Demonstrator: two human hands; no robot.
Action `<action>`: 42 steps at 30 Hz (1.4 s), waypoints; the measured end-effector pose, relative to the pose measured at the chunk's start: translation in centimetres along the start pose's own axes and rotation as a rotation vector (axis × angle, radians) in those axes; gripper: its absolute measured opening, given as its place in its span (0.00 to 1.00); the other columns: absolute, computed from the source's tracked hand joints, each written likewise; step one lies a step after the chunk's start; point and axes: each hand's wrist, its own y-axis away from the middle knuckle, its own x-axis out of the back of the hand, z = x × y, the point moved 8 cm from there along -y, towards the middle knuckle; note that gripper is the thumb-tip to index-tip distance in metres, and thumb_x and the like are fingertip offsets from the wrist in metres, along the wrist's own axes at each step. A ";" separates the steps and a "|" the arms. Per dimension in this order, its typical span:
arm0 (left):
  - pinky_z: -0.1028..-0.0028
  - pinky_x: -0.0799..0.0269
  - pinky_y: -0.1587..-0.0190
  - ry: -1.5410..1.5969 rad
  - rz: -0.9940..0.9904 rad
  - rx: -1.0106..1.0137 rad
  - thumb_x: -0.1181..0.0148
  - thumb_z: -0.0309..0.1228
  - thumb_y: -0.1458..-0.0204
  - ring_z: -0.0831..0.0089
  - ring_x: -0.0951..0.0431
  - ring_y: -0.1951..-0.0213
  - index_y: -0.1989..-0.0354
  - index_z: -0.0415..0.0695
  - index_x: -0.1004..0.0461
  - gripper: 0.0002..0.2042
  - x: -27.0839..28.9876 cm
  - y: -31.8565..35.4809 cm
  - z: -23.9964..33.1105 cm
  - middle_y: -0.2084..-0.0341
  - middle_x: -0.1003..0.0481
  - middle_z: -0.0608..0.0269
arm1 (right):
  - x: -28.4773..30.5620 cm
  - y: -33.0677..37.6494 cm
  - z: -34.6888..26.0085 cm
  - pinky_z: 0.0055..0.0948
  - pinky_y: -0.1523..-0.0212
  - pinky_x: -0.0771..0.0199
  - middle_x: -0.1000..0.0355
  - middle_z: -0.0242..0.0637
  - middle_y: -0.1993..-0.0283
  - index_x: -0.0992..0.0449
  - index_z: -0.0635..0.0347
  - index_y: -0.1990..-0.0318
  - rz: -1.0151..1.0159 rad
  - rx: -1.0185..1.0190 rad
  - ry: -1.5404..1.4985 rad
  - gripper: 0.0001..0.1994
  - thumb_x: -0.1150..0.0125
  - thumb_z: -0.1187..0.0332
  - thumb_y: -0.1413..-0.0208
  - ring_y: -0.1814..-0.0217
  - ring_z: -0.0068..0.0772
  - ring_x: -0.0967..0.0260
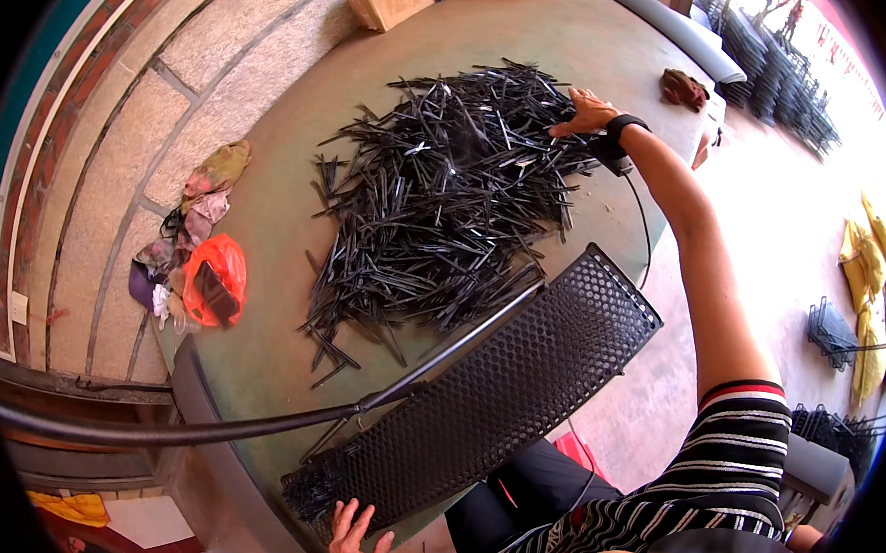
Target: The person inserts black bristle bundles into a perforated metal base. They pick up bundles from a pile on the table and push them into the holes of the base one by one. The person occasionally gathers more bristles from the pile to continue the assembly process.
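A large heap of thin black strips covers the middle of the table. My right hand reaches to the heap's far right edge, thumb and fingers apart, with no strip visible in it. A black band with a small device wraps my right wrist, and a cable runs down from it. Closer to me lies a long black panel with a honeycomb mesh, slanted from lower left to upper right. My left hand is at its lower left end, fingers spread, beside a cluster of strip ends.
A dark metal pole crosses from the left to the panel's far edge. On the table's left side are an orange plastic bag and crumpled cloths. A cardboard box stands at the back; a dark red cloth lies back right.
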 end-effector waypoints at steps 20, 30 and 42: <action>0.60 0.42 0.43 0.009 -0.031 0.026 0.38 0.35 0.52 0.49 0.39 0.42 0.50 0.41 0.29 0.21 0.4 -0.8 0.3 0.45 0.35 0.50 | 0.8 -1.2 -0.7 0.35 0.62 0.29 0.26 0.46 0.66 0.23 0.71 0.68 -0.083 0.067 -0.068 0.42 0.39 0.30 0.71 0.63 0.37 0.27; 0.65 0.36 0.47 0.123 0.024 0.077 0.39 0.31 0.51 0.55 0.32 0.46 0.50 0.39 0.29 0.19 2.0 -0.5 -0.7 0.50 0.30 0.50 | 1.1 -1.0 -1.4 0.31 0.63 0.30 0.26 0.43 0.65 0.25 0.71 0.66 -0.073 0.007 -0.119 0.43 0.35 0.31 0.75 0.62 0.35 0.28; 0.72 0.31 0.52 0.414 0.348 0.187 0.52 0.22 0.44 0.67 0.24 0.58 0.50 0.31 0.32 0.14 10.4 0.9 -0.3 0.61 0.24 0.51 | 1.2 -1.1 -2.4 0.34 0.58 0.30 0.26 0.46 0.62 0.24 0.71 0.64 -0.127 0.024 -0.009 0.43 0.36 0.32 0.73 0.60 0.39 0.28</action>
